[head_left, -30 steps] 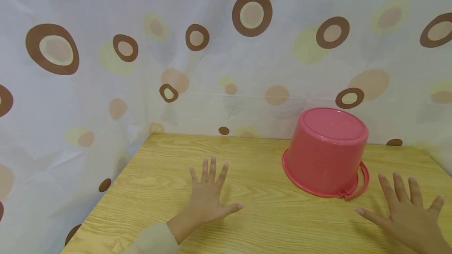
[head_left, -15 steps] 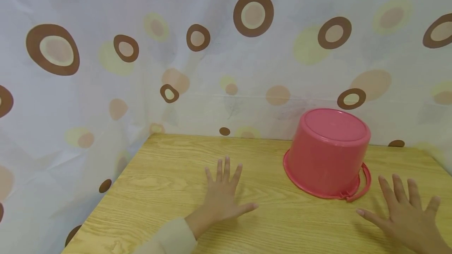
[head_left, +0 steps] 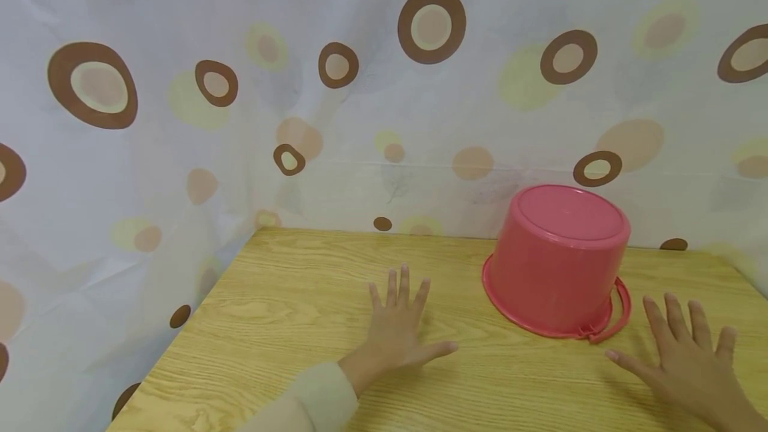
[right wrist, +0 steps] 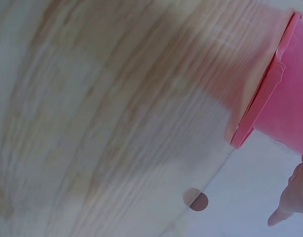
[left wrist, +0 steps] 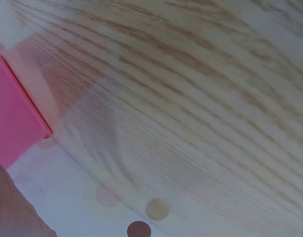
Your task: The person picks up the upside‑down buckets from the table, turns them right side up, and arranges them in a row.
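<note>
A pink plastic bucket [head_left: 558, 272] stands upside down toward the back right of the wooden table, its base facing up. Its handle [head_left: 621, 312] lies at the lower right of the rim. Left of the bucket, my left hand [head_left: 396, 332] is spread with straight fingers and holds nothing. My right hand [head_left: 690, 365], also spread and holding nothing, is in front and to the right of the bucket, close to the handle. In the left wrist view the bucket [left wrist: 11, 113] shows at the left edge; in the right wrist view the bucket [right wrist: 284, 89] is at the right. Whatever is under it is hidden.
The wood-grain table [head_left: 270, 299] meets a pale backdrop [head_left: 360, 112] printed with brown, yellow and peach circles. This sheet rises behind the table and along its left side. A sleeve [head_left: 318, 399] covers the left forearm.
My left hand has moved right across the table, nearer the bucket, fingers still spread. The right hand has barely shifted, its little finger drawing in slightly. The bucket stays in place.
</note>
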`<state>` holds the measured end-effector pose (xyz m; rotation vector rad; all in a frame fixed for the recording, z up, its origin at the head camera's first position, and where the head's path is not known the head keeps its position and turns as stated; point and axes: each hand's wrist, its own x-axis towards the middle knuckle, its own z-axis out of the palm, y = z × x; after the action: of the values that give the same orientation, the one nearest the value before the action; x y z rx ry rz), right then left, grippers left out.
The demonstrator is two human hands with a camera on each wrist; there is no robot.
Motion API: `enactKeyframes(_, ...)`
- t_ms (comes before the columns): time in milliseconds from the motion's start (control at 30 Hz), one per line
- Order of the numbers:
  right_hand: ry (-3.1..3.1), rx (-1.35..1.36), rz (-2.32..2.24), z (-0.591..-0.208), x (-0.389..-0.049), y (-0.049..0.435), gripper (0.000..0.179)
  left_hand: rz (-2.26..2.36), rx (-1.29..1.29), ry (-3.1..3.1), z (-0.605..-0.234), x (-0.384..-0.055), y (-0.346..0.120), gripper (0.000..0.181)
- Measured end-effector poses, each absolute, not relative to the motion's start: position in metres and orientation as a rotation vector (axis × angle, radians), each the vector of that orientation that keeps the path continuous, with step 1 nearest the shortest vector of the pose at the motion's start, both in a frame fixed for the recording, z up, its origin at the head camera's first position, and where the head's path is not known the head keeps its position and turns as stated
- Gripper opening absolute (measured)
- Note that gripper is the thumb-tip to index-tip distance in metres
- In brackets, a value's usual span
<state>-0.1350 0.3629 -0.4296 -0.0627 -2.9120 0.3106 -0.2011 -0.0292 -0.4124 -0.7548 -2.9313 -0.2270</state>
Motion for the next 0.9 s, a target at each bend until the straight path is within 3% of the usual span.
enactKeyframes(900,-2.990,0.016,0.339,-0.434,-0.148,0.367,0.105,0.004,-0.853,-2.972,-0.418,-0.219,0.006,0.099)
